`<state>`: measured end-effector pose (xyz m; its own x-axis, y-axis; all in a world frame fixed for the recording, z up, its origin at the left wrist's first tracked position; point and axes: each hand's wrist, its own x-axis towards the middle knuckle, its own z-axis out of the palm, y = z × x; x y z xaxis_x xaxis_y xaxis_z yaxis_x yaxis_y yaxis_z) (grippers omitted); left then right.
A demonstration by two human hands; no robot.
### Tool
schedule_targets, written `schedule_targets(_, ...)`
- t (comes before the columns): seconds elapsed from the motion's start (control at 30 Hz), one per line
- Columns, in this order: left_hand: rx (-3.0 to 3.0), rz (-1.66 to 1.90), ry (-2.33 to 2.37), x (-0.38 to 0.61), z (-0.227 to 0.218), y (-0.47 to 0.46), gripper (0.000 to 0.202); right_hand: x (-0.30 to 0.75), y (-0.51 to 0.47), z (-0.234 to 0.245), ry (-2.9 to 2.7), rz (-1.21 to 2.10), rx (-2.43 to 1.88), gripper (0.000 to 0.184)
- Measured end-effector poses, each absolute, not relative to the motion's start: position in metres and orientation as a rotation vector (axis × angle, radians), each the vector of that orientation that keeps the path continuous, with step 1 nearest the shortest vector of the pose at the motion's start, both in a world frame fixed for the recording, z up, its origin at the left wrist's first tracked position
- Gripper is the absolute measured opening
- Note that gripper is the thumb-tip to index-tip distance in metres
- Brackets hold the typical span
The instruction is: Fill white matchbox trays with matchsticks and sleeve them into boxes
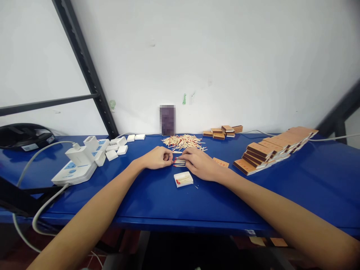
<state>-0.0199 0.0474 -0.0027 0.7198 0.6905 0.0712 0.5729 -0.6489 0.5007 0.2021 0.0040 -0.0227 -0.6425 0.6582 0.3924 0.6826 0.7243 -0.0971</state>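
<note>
A short row of red-tipped matches [179, 162] lies on the blue tabletop between my two hands. My left hand [159, 157] is curled closed at their red heads; whether a match is pinched in its fingers is hidden. My right hand [200, 164] bends over the plain ends, its fingertips closed against the matches. Just below the hands sits a white matchbox tray [184, 184] with a few matches inside, heads to the left. Beyond the fingers spreads a loose pile of matches [184, 141]. A flat orange matchbox sleeve [221, 162] lies partly behind my right wrist.
Stacked orange matchboxes [264, 150] stand to the right, with a smaller group [222, 132] near the wall. On the left are white trays [116, 146] and a power strip [75, 170] with cables. A pixelated dark rectangle [167, 120] stands at the wall. Shelf posts [84, 63] frame the left.
</note>
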Motion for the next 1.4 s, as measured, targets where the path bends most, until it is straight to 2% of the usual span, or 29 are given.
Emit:
schedule_targets(1.23, 2.453, 0.399, 0.988, -0.021, -0.004, 0.043, 0.011, 0.2, -0.002, -0.019, -2.56, -0.007, -0.987, 0.033)
schedule_targets(1.4, 2.524, 0.597, 1.114, -0.02, -0.01, 0.044, 0.015, 0.201, -0.002, -0.017, -2.533, -0.068, -1.065, 0.033)
